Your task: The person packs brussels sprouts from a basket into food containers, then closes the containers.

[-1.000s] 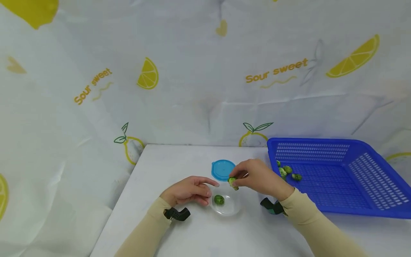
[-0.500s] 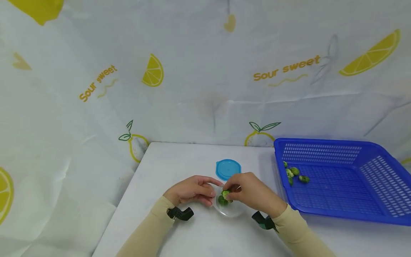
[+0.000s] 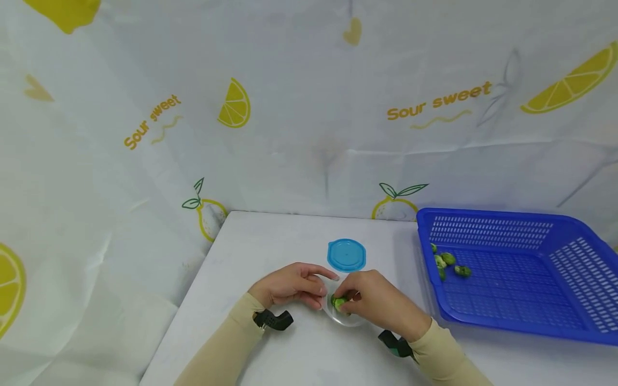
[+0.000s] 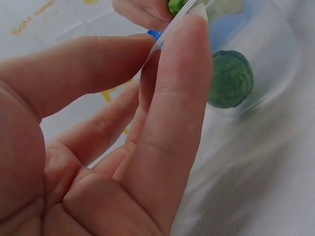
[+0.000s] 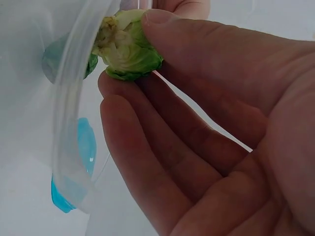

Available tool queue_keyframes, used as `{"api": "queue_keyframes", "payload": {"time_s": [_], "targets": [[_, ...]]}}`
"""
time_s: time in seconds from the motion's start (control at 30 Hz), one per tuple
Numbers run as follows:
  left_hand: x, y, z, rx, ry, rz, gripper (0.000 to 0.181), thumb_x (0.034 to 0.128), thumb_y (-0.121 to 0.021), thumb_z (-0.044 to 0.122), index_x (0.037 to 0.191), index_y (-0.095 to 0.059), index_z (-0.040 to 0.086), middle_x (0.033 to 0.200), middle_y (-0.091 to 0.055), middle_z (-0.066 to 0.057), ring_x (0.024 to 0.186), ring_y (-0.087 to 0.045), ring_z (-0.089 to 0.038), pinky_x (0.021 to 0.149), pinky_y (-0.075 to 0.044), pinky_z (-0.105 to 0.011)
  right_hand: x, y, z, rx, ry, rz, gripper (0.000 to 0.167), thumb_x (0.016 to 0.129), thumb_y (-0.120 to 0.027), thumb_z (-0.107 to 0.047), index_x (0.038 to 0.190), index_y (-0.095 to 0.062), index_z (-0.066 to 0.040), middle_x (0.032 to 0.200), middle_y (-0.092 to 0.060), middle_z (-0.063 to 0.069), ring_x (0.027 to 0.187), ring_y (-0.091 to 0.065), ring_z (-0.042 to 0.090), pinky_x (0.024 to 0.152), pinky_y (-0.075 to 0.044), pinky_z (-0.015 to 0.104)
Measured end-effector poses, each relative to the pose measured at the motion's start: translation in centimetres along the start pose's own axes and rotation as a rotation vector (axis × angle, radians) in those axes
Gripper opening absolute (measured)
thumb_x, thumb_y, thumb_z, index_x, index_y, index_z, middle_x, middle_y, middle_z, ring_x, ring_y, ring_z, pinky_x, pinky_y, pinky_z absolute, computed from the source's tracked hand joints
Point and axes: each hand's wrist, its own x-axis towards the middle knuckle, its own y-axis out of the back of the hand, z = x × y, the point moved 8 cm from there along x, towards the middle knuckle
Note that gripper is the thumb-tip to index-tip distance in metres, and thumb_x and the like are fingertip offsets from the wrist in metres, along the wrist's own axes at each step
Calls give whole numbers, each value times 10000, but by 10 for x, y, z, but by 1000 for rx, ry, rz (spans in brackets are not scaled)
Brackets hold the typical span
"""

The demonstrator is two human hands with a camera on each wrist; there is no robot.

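A small clear plastic bowl [image 3: 348,323] stands on the white table between my hands. My left hand [image 3: 292,287] pinches its rim between thumb and finger, as the left wrist view shows. With thumb and fingertips my right hand [image 3: 386,303] holds a Brussels sprout [image 5: 130,46], low at the bowl's opening. Another, darker Brussels sprout [image 4: 230,79] lies inside the bowl, seen through its wall in the left wrist view. In the head view my right fingers partly cover the sprouts.
Behind the bowl a round blue lid [image 3: 347,255] lies flat. To the right stands a large blue basket [image 3: 507,289] with several Brussels sprouts [image 3: 448,259] in its left side. A lemon-printed white sheet [image 3: 299,128] hangs behind the table.
My right hand has moved left and down, bringing its Brussels sprout from beside the bowl to within it. The left hand stays at the rim. The head view has shifted slightly.
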Motion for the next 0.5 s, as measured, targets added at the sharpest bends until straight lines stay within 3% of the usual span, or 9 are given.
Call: {"api": "queue_keyframes", "payload": {"time_s": [0.5], "targets": [[1,0,-1,-23,-8,-11,483,1014,-705,31,1488,-617,53,953,-778,-34,810,-793,-150,797,-691,-299,2,-10,-2,-98,7,-25,163,876,-878,-60,1015,-837,-136,959,-780,-90,878,-676,73,806,-632,270]]}}
